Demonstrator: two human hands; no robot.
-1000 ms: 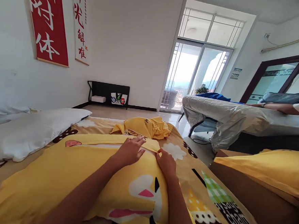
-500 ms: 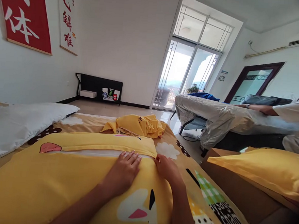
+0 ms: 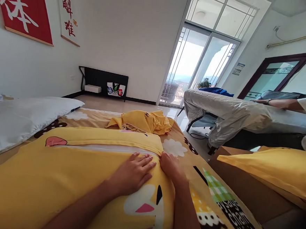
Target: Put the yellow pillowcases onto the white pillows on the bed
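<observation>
Yellow pillow point(image 3: 67, 178) lies before me on the bed point(image 3: 188, 162), its near and left edges cut off, long axis roughly nine to three o'clock, pink-and-white print point(image 3: 138, 196) at its three o'clock end. My left grip point(image 3: 133, 170) rests flat on it, fingers spread; my right grip point(image 3: 172, 167) pinches the end of a white-lined slit point(image 3: 100, 147), at one o'clock, fingertips hidden. Crumpled yellow cloth point(image 3: 154, 123) lies beyond, at twelve.
</observation>
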